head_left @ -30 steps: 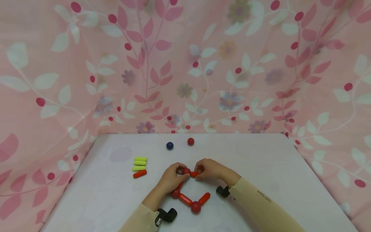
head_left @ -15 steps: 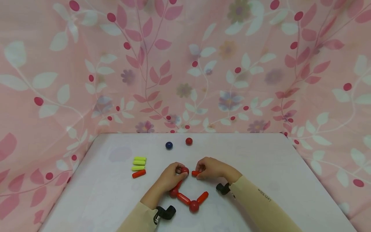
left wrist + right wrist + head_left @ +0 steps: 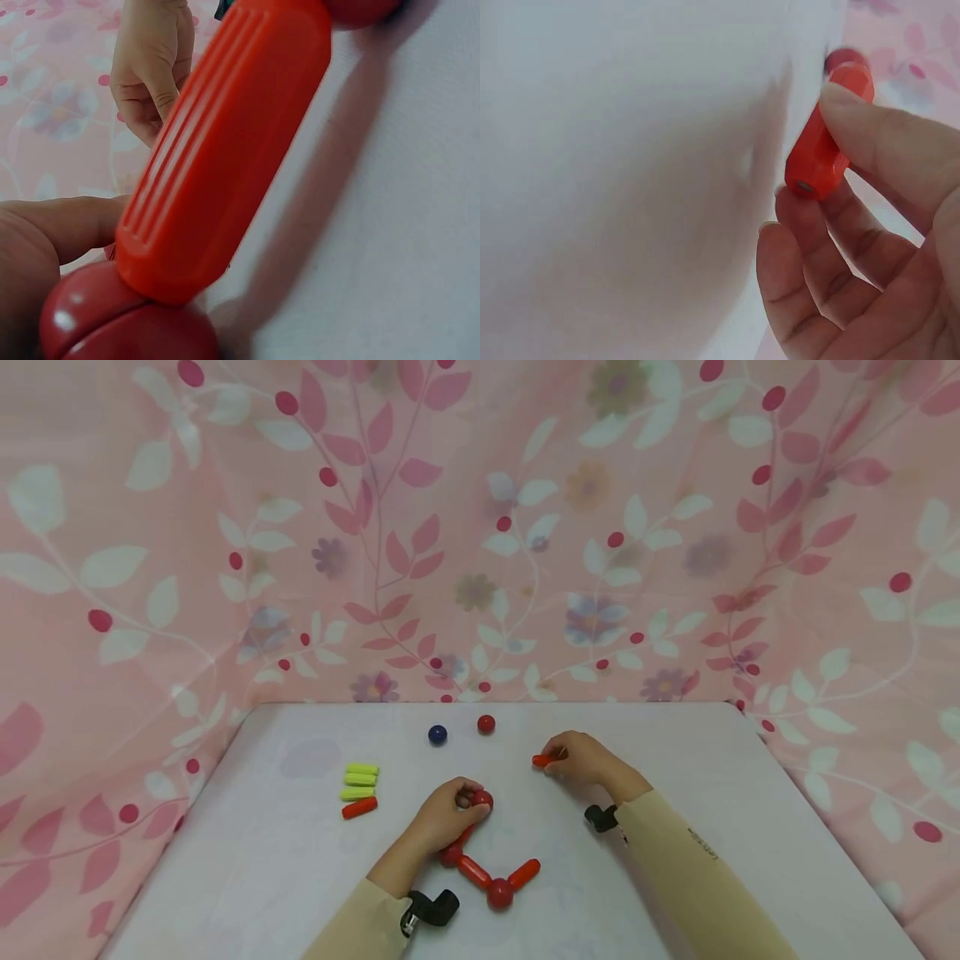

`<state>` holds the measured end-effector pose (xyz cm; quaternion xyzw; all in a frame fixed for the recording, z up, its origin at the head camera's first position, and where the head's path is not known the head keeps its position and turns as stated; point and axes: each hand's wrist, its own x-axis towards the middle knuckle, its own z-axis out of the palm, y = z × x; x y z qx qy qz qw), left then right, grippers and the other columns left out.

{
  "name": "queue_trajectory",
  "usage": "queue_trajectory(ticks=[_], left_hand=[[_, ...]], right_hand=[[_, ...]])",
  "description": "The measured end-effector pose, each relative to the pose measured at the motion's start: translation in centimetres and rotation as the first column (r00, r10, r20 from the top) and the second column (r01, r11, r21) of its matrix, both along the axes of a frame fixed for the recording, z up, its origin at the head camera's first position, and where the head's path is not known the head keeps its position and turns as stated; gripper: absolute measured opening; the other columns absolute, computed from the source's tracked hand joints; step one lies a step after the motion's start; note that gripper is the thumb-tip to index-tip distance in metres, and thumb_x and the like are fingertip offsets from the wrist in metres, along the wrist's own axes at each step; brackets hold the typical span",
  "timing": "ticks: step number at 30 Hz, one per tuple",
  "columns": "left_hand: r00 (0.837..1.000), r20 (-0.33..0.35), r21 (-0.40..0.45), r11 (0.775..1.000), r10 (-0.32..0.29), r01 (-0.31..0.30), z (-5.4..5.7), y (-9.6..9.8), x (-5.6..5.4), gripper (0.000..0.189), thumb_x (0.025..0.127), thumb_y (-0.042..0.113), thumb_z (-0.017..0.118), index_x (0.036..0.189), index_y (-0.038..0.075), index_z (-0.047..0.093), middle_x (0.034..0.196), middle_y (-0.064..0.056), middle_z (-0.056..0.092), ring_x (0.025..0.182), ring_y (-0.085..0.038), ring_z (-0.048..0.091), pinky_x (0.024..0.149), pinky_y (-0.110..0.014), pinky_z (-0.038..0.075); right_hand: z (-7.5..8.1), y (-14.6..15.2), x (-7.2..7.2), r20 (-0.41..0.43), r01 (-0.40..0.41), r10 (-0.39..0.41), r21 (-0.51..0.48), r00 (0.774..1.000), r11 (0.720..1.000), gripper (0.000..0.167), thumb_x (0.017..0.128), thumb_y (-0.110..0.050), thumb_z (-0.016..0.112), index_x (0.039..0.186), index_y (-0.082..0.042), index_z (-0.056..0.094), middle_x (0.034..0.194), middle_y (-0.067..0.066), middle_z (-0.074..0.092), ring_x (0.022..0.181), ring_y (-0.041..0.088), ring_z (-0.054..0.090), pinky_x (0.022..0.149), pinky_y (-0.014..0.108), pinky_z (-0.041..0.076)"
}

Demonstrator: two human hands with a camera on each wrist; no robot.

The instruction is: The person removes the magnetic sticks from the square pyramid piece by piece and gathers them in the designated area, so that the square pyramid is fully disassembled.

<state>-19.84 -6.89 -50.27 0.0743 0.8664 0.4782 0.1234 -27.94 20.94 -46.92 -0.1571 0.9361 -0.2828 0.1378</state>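
In the head view my left hand (image 3: 442,818) grips a red ball (image 3: 483,800) at the far end of a chain of red magnetic rods and balls. A red rod (image 3: 225,150) runs from that ball towards a second ball (image 3: 452,855), partly hidden by the hand. Another rod (image 3: 473,872) links this to a third ball (image 3: 500,894), which has one more rod (image 3: 524,873) sticking out. Apart from the chain, my right hand (image 3: 588,766) pinches a loose red magnetic rod (image 3: 829,135) between thumb and fingers, above the white table.
Several yellow-green rods (image 3: 360,781) lie at the left, with a red rod (image 3: 360,808) just below them. Towards the back edge sit a dark blue ball (image 3: 437,735) and a red ball (image 3: 486,724). A pink floral curtain (image 3: 480,527) surrounds the table.
The red rod in my right hand has come away from the ball in my left hand. My right hand has carried it right and towards the back. The left hand has hardly moved.
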Motion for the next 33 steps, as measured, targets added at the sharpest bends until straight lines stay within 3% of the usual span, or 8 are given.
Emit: queue_trajectory(ticks=[6,14,25,33], left_hand=[[1.000,0.012,0.007,1.000,-0.010,0.010,-0.3,-0.1,0.0,0.033,0.092,0.029,0.074,0.120,0.016,0.064,0.099,-0.001,0.060,0.093,-0.020,0.054,0.081,-0.038,0.048],[1.000,0.016,0.000,1.000,-0.011,0.011,-0.2,-0.3,0.1,0.036,0.091,0.029,0.075,0.122,0.016,0.065,0.101,-0.002,0.059,0.096,-0.021,0.052,0.081,-0.038,0.048],[0.999,0.013,0.005,1.000,-0.030,0.030,-0.3,-0.2,0.0,0.036,0.091,0.031,0.075,0.123,0.018,0.066,0.101,-0.001,0.059,0.096,-0.021,0.052,0.081,-0.037,0.048],[1.000,-0.007,0.015,1.000,-0.026,0.026,-0.6,-0.3,0.1,0.043,0.090,0.033,0.075,0.128,0.016,0.064,0.107,0.001,0.062,0.100,-0.019,0.054,0.087,-0.039,0.049]], right_hand=[[-0.4,0.5,-1.6,-0.061,-0.003,0.006,0.049,0.998,0.999,0.017,0.090,-0.012,0.075,0.107,-0.010,0.074,0.104,0.003,0.067,0.097,0.024,0.059,0.091,0.044,0.049],[-0.6,0.3,-2.6,-0.089,0.003,0.005,0.088,0.996,0.996,0.018,0.090,-0.010,0.075,0.108,-0.008,0.075,0.104,0.005,0.067,0.097,0.025,0.058,0.094,0.045,0.048],[-0.9,0.4,-2.6,-0.107,0.027,-0.018,0.083,0.994,0.996,0.018,0.089,-0.007,0.075,0.107,-0.006,0.073,0.102,0.006,0.067,0.095,0.024,0.058,0.093,0.044,0.049],[-0.9,0.3,-2.0,-0.104,0.075,-0.073,0.013,0.992,0.997,0.023,0.087,-0.007,0.077,0.109,-0.006,0.072,0.109,0.009,0.065,0.102,0.029,0.059,0.097,0.047,0.048]])
